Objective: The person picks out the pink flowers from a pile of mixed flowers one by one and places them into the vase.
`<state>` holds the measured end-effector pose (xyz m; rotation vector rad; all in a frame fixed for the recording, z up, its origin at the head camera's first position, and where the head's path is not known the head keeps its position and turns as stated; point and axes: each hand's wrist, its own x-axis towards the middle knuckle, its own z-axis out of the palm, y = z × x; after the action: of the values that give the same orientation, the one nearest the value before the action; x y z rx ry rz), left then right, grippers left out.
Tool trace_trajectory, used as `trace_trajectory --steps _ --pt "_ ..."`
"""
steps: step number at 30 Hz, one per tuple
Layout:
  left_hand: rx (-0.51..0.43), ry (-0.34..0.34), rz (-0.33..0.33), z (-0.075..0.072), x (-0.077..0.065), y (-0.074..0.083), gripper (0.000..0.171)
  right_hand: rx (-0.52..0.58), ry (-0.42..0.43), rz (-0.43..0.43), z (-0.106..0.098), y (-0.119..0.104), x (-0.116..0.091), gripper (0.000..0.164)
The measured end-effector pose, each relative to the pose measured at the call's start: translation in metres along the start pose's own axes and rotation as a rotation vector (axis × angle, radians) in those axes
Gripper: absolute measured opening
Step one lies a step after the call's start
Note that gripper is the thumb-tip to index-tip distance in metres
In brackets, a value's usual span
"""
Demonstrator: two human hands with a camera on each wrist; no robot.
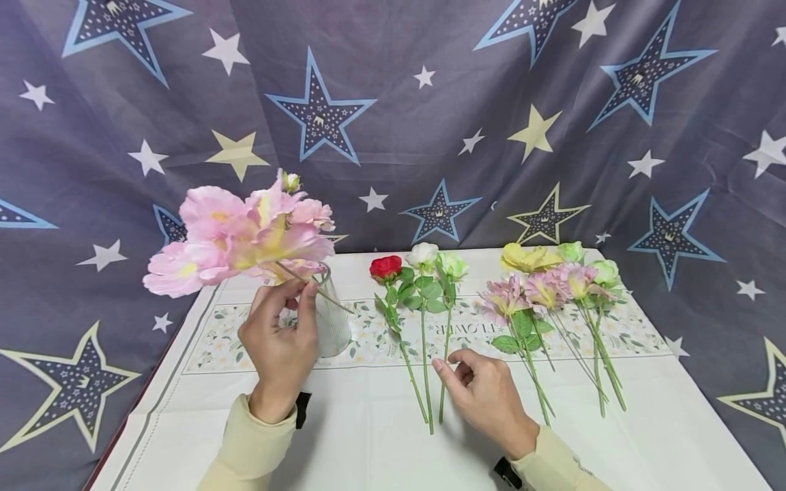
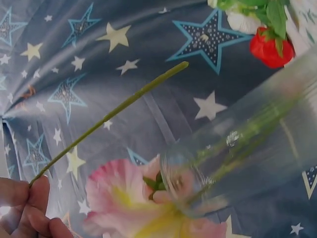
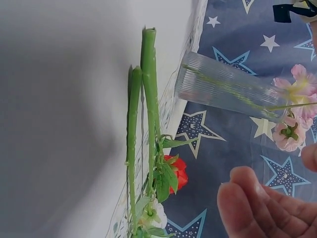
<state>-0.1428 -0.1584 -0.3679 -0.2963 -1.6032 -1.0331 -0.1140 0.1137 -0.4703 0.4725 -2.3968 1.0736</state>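
Note:
My left hand (image 1: 279,348) pinches the thin stem of a pink artificial flower (image 1: 270,232) between thumb and fingers. Its bare stem end (image 2: 163,74) points toward the vase side in the left wrist view. A clear ribbed glass vase (image 1: 334,331) stands just behind that hand, with stems inside and pink blooms (image 3: 290,136) at its mouth. My right hand (image 1: 488,399) hovers over the table, fingers loosely bent and holding nothing. Nearest to it are the stems of a red rose (image 1: 385,269), a white rose (image 1: 423,255) and a pale green rose (image 1: 453,265), lying side by side.
To the right lie several more flowers: pinkish-purple blooms (image 1: 506,299), a yellow flower (image 1: 529,258) and green roses (image 1: 571,251). A floral runner (image 1: 245,341) crosses the white tablecloth (image 1: 368,453). Behind the table hangs a star-patterned curtain (image 1: 393,136).

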Motion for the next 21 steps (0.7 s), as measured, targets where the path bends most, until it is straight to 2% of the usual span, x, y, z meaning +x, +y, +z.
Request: trace_trajectory --steps 7,14,21 --pt "-0.012 0.089 -0.003 -0.003 0.016 0.0 0.004 -0.001 0.002 -0.008 0.0 0.001 0.0 0.016" --pt "-0.041 0.181 0.011 -0.002 0.034 0.01 0.005 -0.008 -0.001 0.001 -0.001 0.001 0.0 0.016" --pt "-0.019 0.248 0.001 -0.003 0.038 0.008 0.008 -0.009 -0.001 0.003 -0.001 0.002 0.0 0.016"
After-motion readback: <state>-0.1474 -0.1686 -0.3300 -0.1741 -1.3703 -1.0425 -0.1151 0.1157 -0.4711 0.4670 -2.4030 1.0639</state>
